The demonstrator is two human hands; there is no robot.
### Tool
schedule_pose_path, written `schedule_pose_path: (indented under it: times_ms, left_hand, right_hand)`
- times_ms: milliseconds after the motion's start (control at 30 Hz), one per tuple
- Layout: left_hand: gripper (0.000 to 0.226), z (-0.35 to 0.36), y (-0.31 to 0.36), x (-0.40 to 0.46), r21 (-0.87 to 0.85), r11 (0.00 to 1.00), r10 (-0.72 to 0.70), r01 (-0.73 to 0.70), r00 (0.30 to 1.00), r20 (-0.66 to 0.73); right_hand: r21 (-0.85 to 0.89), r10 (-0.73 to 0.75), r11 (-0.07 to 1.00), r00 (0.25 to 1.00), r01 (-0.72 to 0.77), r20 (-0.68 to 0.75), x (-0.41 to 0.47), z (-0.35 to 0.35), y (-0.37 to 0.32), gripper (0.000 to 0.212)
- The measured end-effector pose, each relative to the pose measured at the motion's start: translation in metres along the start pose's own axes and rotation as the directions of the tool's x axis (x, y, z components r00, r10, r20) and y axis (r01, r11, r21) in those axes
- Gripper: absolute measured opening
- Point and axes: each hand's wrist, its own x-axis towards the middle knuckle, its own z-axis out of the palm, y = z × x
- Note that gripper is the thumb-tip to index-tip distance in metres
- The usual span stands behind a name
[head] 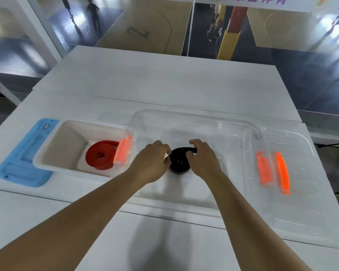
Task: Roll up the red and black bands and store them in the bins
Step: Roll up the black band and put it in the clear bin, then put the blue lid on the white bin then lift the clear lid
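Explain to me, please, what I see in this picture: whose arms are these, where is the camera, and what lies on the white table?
There is no machine here. A person wears one camera on the head, so you look forward and down along their two bare arms.

On the white table stands a clear plastic bin with orange latches. Inside it both hands hold a rolled black band: the left hand grips its left side, and the right hand curls over its loose outer end.

To the left, a white plastic bin contains a rolled red band, already stored. A light blue lid lies beside that bin. A clear lid with orange latches lies to the right.
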Motion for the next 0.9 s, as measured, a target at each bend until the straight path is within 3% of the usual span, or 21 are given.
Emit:
schedule_pose_path:
  times_ms: [167,367,633,900]
  left_hand:
    - [0.026,-0.024,-0.005,-0.057,0.067,0.993,0.112,-0.099,0.967,-0.227]
    - [0.023,-0.051,-0.03,-0.142,0.098,0.992,0.109,-0.074,0.899,-0.424]
    - [0.025,-0.045,-0.134,-0.238,0.04,0.996,-0.054,0.078,0.904,-0.423]
    - [0.024,-0.036,-0.27,-0.255,0.018,0.975,-0.207,0.223,0.928,-0.311]
  right_hand:
    - [0.108,-0.114,0.986,0.989,0.124,-0.092,-0.048,-0.001,-0.018,0.04]
    - [0.218,-0.241,0.936,0.955,0.275,-0.172,-0.117,0.012,-0.065,0.036]
    - [0.21,-0.385,0.882,0.901,0.423,-0.199,-0.19,0.072,-0.139,0.034]
    - [0.196,-0.351,0.92,0.936,0.34,0.027,-0.211,0.186,-0.197,0.033]
